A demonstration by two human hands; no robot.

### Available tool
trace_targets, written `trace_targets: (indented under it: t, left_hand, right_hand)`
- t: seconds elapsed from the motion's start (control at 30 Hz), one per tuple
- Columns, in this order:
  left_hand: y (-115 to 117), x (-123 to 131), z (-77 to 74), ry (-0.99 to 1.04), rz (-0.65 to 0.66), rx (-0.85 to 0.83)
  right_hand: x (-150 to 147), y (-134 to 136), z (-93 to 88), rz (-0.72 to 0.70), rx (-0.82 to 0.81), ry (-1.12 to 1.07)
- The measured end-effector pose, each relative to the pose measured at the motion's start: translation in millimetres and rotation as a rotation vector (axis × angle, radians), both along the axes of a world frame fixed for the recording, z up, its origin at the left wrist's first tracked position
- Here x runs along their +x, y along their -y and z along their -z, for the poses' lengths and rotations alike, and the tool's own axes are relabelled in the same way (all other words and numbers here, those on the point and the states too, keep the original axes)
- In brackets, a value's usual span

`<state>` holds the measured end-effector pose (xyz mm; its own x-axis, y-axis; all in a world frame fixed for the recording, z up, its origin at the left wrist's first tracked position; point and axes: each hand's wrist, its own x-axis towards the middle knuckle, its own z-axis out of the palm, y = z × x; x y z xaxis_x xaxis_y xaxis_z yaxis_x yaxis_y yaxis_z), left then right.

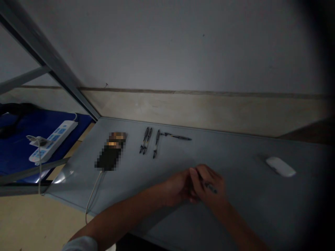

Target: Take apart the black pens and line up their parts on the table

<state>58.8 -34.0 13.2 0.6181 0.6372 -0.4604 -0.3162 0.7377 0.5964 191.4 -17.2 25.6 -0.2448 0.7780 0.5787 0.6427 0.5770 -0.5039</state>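
My hands meet above the grey tabletop point(235, 209). My right hand point(210, 181) is closed around a dark pen point(211, 188), whose end sticks out past the fingers toward the lower right. Pressed up against it, my left hand point(179, 188) has curled fingers; what they grip is hidden behind the right hand. Beyond the hands lie several similar pens: a close pair point(146, 141), a single upright-lying pen point(156, 143) beside them, and a pen lying crosswise point(178, 136) to the right.
A phone-like blurred item point(111, 153) with a white cable point(92, 193) lies at left. A white computer mouse point(281, 166) rests at right. Past a metal frame point(65, 87), a power strip point(53, 141) sits on a blue surface point(78, 120). A wall point(183, 52) backs the table.
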Motion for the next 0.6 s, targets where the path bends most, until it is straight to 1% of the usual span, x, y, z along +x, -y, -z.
trace_targets:
  t: [0.1,0.17,0.33,0.6]
  left_hand:
    - [-0.4,-0.2,-7.5,0.042,0.112,-0.069]
    - [-0.1,-0.4,-9.3,0.054,0.152,-0.099]
    - [-0.6,-1.2,-6.3,0.039,0.152,-0.143]
    - [-2.7,-2.5,-11.0,0.029,0.19,-0.139]
  right_hand:
    - [-0.4,-2.1,2.8,0.091,0.086,0.086]
    - [0.0,-3.4,4.6,0.124,0.109,0.131]
    - [-0.9,-5.7,8.8,0.087,0.102,0.191]
    - [-3.8,-8.5,8.9,0.052,0.046,0.141]
